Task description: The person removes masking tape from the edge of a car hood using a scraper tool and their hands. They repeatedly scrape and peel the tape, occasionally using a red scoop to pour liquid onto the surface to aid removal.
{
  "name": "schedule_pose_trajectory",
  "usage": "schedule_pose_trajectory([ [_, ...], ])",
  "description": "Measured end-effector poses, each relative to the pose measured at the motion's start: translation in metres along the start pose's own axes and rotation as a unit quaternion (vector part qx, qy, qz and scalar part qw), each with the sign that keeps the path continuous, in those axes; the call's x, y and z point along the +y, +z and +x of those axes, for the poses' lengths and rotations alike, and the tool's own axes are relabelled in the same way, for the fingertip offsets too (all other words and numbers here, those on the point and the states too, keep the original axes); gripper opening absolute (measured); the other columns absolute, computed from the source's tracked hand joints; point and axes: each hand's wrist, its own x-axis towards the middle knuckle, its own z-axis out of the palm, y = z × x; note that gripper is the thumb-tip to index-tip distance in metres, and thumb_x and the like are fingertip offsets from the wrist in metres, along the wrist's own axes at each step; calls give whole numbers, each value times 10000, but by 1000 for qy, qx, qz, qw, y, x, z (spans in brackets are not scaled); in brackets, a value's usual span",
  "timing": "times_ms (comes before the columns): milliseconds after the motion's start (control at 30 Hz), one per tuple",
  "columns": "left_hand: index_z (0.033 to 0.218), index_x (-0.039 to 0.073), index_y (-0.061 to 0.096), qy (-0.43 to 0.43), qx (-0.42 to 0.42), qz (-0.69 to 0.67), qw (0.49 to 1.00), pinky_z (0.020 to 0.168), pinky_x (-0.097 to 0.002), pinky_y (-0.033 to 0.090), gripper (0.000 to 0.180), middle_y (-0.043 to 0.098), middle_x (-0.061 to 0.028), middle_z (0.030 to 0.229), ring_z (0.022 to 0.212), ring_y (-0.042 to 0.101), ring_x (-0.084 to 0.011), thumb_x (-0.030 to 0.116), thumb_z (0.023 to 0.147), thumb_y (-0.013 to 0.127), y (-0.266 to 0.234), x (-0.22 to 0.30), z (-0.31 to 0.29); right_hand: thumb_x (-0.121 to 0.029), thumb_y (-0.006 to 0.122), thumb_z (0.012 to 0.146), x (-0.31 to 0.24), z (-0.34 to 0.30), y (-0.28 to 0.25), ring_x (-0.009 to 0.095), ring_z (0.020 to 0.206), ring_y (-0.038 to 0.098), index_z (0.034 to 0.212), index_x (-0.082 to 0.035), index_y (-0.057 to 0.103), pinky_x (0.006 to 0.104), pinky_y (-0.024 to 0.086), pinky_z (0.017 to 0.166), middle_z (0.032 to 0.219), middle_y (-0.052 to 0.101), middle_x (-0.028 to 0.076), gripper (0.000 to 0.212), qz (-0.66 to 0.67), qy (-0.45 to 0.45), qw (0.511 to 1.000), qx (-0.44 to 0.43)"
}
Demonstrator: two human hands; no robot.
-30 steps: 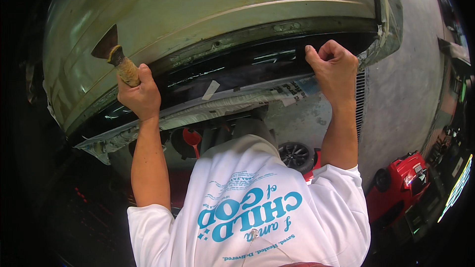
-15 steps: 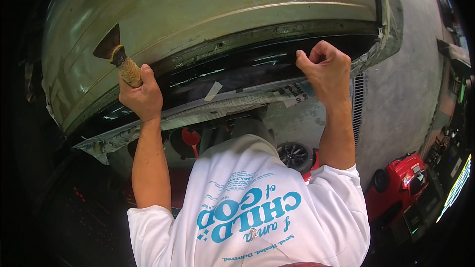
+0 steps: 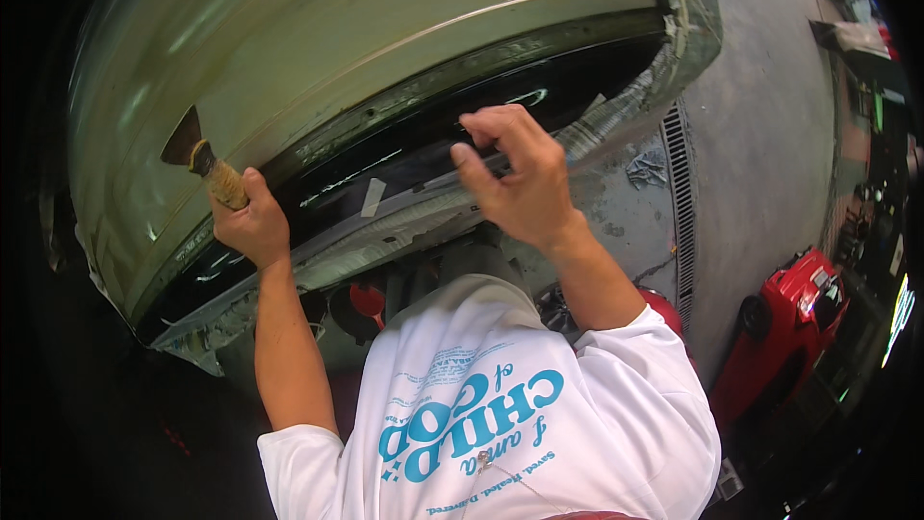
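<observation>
In my left hand [image 3: 252, 221] is a scraper [image 3: 226, 183], gripped by its worn tan handle, its wide dark blade pointing up and away. The blade appears just above an olive-green vehicle panel [image 3: 318, 67]. My right hand [image 3: 525, 173] is over the glossy black strip [image 3: 414, 135] along the panel's near edge, its thumb and fingers apart with nothing visible between them. A short piece of pale tape [image 3: 373, 197] sticks to the strip's near border, between my hands. Another bit of tape [image 3: 597, 106] lies farther right on the strip.
Masking paper and plastic [image 3: 356, 255] hang along the near edge. A floor drain grate [image 3: 681, 202] crosses the concrete floor [image 3: 760, 135] at right, near a crumpled scrap [image 3: 647, 170]. A red toy-like car [image 3: 784, 327] stands at lower right. Something red [image 3: 368, 299] shows below the panel.
My right hand has moved left and slightly nearer, and its fingers have opened from a pinch. My left hand still holds the scraper. The view has shifted, so the panel sits farther left.
</observation>
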Motion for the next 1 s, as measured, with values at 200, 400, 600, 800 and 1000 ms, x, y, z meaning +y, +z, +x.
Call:
schedule_pose_trajectory([
  [200,983,-16,682,-24,-23,18,999,663,-327,531,205,705,-44,749,655,643,-138,170,939,755,-3,-3,1,-550,546,1090,76,20,-65,460,1590,331,1617,89,380,569,265,1283,1683,358,333,845,-477,43,873,91],
  [400,973,2,691,-22,-13,13,1000,669,-355,537,233,714,-67,741,651,673,-180,221,930,758,0,-5,0,-610,432,1103,61,4,-15,452,1651,148,1644,129,265,571,127,1336,1749,173,340,931,-447,19,894,13],
  [600,987,15,695,8,3,63,998,704,-409,563,256,738,-127,771,684,726,-275,252,908,747,-2,6,4,-570,476,1092,-46,-23,93,469,1619,251,1593,160,351,539,168,1337,1683,324,365,894,-91,-94,980,-149],
  [800,975,15,696,3,17,60,998,717,-453,567,291,743,-176,795,737,749,-372,289,892,747,0,11,3,-244,638,1052,-52,-66,52,466,1451,520,1429,73,597,519,403,1229,1528,553,318,495,25,-157,984,-81],
  [1000,901,23,655,11,20,84,996,732,-509,559,314,719,-203,782,771,727,-449,323,873,741,-1,18,2,-137,633,1064,8,-145,-7,411,1315,640,1374,3,673,472,535,1094,1428,657,242,342,47,12,995,-83],
])
